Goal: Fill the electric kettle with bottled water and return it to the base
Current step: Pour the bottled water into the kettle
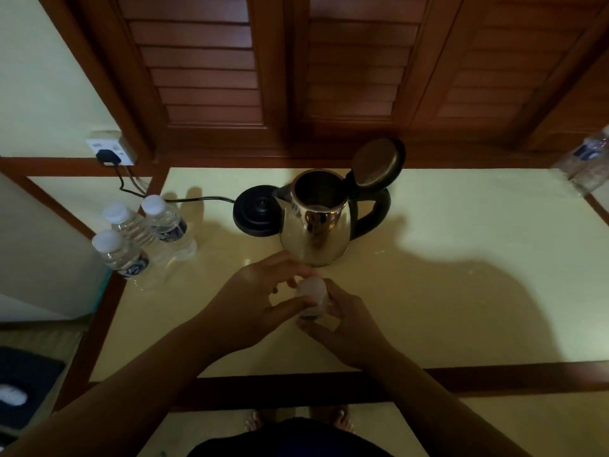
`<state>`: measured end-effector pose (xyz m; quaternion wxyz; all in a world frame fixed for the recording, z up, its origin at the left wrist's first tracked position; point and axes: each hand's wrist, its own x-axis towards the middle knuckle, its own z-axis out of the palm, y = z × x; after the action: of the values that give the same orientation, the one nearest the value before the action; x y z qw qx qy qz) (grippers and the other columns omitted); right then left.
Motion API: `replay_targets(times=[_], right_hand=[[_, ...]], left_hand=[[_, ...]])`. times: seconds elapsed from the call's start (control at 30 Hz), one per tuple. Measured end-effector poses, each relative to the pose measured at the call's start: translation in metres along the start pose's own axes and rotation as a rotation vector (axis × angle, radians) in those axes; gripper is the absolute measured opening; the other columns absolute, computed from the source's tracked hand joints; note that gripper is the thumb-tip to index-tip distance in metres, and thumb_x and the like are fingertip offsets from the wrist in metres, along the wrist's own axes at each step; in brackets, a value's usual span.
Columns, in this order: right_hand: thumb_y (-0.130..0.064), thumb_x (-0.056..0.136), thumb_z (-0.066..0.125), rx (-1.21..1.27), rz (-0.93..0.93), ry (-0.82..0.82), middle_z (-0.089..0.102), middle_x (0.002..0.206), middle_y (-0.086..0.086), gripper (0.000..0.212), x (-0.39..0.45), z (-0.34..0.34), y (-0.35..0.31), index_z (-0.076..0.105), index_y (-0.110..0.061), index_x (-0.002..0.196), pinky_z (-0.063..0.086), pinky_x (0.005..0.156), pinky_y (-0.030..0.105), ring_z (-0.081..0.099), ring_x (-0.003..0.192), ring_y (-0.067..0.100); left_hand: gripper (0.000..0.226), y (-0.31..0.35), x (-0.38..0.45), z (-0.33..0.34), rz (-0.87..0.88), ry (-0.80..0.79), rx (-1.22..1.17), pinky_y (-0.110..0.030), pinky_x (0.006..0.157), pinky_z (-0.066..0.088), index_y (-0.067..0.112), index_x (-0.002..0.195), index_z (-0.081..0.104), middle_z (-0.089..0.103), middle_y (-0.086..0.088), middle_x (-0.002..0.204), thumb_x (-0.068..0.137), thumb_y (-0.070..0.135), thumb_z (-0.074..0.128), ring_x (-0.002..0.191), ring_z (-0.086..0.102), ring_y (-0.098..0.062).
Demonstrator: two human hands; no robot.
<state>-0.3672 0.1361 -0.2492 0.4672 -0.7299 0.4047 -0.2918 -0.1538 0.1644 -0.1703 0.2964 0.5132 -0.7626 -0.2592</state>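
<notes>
Kettle (314, 222) stands upright on the table (461, 291), off its base (253, 211) but touching it, lid (377, 164) flipped open, spout left, handle right. We see a bottle (311, 296) held upright in front of it, cap toward the camera. Left hand (260, 300) pinches the cap from the left; right hand (346, 319) wraps the body. Three bottles (145, 239) stand at left.
</notes>
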Motion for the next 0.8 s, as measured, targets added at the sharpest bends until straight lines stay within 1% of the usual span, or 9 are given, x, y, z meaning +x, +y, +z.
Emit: replay_targets(times=[0.1,0.2,0.27,0.4,0.47,0.57,0.63,0.73,0.8], right_hand=[[-0.035,0.09,0.084,-0.008,-0.002,0.011,0.071,0.126,-0.023,0.054,0.001,0.002,-0.001,0.056,-0.048,0.134,0.059,0.098,0.037,0.069,0.116,0.002],[-0.037,0.091,0.082,0.001,-0.015,0.03,0.073,0.124,-0.019,0.051,0.001,0.003,0.001,0.058,-0.041,0.135,0.06,0.095,0.041,0.071,0.113,0.005],[-0.041,0.089,0.081,0.008,-0.028,0.044,0.073,0.121,-0.019,0.049,0.002,0.004,0.0,0.057,-0.045,0.132,0.061,0.092,0.039,0.072,0.11,0.004],[-0.045,0.085,0.077,0.004,-0.035,0.103,0.072,0.119,-0.026,0.049,0.003,0.006,-0.002,0.056,-0.052,0.128,0.058,0.09,0.023,0.071,0.108,-0.002],[-0.045,0.085,0.077,-0.005,-0.037,0.109,0.072,0.122,-0.026,0.05,0.003,0.008,-0.001,0.055,-0.055,0.129,0.058,0.092,0.024,0.07,0.111,-0.002],[-0.043,0.086,0.079,-0.009,-0.048,0.119,0.07,0.123,-0.028,0.053,0.002,0.01,0.001,0.054,-0.054,0.132,0.057,0.093,0.022,0.069,0.113,-0.004],[-0.039,0.086,0.08,-0.012,-0.053,0.122,0.07,0.123,-0.028,0.055,0.003,0.01,0.002,0.054,-0.051,0.133,0.056,0.093,0.02,0.069,0.112,-0.003],[-0.034,0.087,0.084,-0.038,-0.04,0.11,0.069,0.12,-0.03,0.058,0.003,0.009,0.004,0.053,-0.057,0.13,0.057,0.091,0.019,0.069,0.111,-0.004],[-0.037,0.087,0.082,-0.052,-0.049,0.104,0.068,0.12,-0.033,0.055,0.003,0.01,0.005,0.054,-0.059,0.129,0.057,0.092,0.02,0.068,0.111,-0.004]], left_hand=[[0.033,0.002,-0.001,0.003,0.001,0.063,0.02,-0.03,0.07,0.054,0.027,0.12,0.067,0.062,0.018,0.113,0.092,0.045,0.07,0.094,0.063,-0.006],[0.032,0.008,-0.001,0.007,-0.022,0.136,0.071,-0.033,0.068,0.052,0.026,0.11,0.067,0.061,0.017,0.105,0.09,0.051,0.068,0.088,0.062,-0.007],[0.03,0.014,0.0,0.011,-0.032,0.202,0.118,-0.033,0.067,0.052,0.026,0.103,0.065,0.059,0.016,0.1,0.089,0.053,0.069,0.083,0.06,-0.007],[0.034,0.022,0.0,0.019,-0.073,0.318,0.211,-0.025,0.062,0.051,0.027,0.097,0.063,0.056,0.017,0.092,0.087,0.059,0.067,0.076,0.055,-0.003],[0.035,0.026,0.0,0.021,-0.114,0.343,0.246,-0.019,0.059,0.046,0.028,0.095,0.062,0.053,0.018,0.089,0.086,0.062,0.065,0.072,0.051,-0.002],[0.035,0.028,0.001,0.02,-0.081,0.344,0.345,-0.022,0.055,0.043,0.025,0.094,0.061,0.052,0.016,0.089,0.088,0.06,0.063,0.067,0.05,-0.003],[0.038,0.027,0.003,0.016,-0.023,0.305,0.436,-0.025,0.054,0.042,0.022,0.094,0.062,0.056,0.01,0.09,0.092,0.059,0.058,0.066,0.055,-0.009],[0.041,0.029,0.009,0.012,0.042,0.23,0.543,-0.026,0.055,0.041,0.019,0.099,0.063,0.058,0.004,0.093,0.095,0.056,0.05,0.072,0.055,-0.015],[0.037,0.031,0.012,0.012,0.084,0.227,0.605,-0.025,0.057,0.036,0.019,0.099,0.063,0.057,0.004,0.092,0.095,0.053,0.051,0.075,0.051,-0.016]])
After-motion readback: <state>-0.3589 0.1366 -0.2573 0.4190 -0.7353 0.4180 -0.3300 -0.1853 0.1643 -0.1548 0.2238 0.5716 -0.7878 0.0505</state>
